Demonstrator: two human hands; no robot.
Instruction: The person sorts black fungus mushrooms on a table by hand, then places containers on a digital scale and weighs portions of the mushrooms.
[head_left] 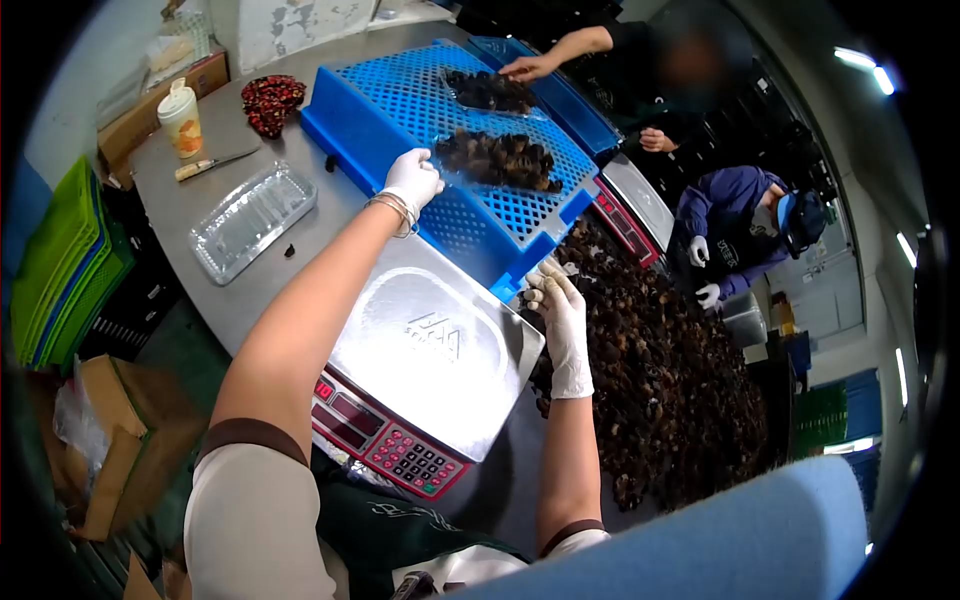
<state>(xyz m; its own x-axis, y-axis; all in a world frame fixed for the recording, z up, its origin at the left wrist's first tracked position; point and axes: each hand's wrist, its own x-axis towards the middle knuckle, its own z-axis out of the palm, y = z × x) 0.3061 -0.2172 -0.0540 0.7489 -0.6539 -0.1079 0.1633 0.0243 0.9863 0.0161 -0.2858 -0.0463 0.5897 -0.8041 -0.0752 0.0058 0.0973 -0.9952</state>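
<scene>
My left hand [413, 180], in a white glove, is closed at the near left edge of a clear plastic tray of dark brown pieces [505, 162]. That tray rests on an upturned blue perforated crate [350, 125]. My right hand [562, 325], also gloved, is beside the crate's near corner and the edge of a large pile of similar dark pieces [660, 380]. Its fingers are curled together, and what they hold, if anything, is hidden. Below my hands is a digital scale [420, 345] with a bare metal plate and red keypad panel.
A co-worker's hand [535, 68] touches a second filled tray [490, 92] on the crate. Another person [740, 225] works behind the pile, near a second scale [635, 215]. On the left are an empty clear tray [250, 222], a knife [215, 163], a cup [181, 118] and a red patterned bundle [271, 104].
</scene>
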